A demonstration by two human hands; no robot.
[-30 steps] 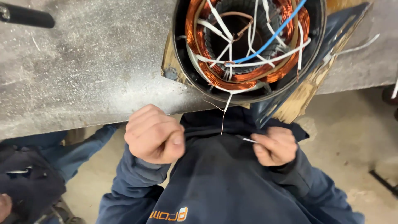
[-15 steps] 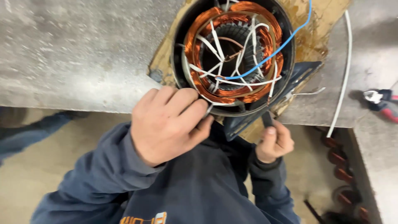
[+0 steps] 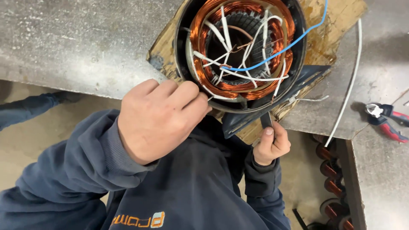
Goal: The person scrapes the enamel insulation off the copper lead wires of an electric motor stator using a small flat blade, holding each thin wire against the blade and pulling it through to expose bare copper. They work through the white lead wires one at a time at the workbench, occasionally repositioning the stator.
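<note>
The motor stator (image 3: 240, 51), a round dark housing with copper windings (image 3: 200, 47) and white sleeved leads inside, stands on a worn piece of wood (image 3: 336, 25) at the edge of the grey metal tabletop (image 3: 76, 42). A blue wire (image 3: 289, 44) crosses over its opening.

The left hand (image 3: 159, 119) is directly in front of the stator, at its near left rim. The fingers are curled closed and the fingertips touch the rim, where they pinch a thin white lead (image 3: 211, 94) that comes out of the winding. The right hand (image 3: 270, 145) is below the stator, under the table edge, closed around a small dark tool (image 3: 266, 120) whose tip points up to the dark metal foot (image 3: 277, 100) of the housing.

A long white wire (image 3: 351, 76) lies over the tabletop on the right, and red-handled pliers (image 3: 385, 117) lie well apart, further right. More copper coils (image 3: 332, 170) are on the floor below.

Compared with half a second ago, the left hand is slightly lower and more to the left at the rim, and the stator appears higher in the view. The right hand keeps its grip at the same place under the edge.
</note>
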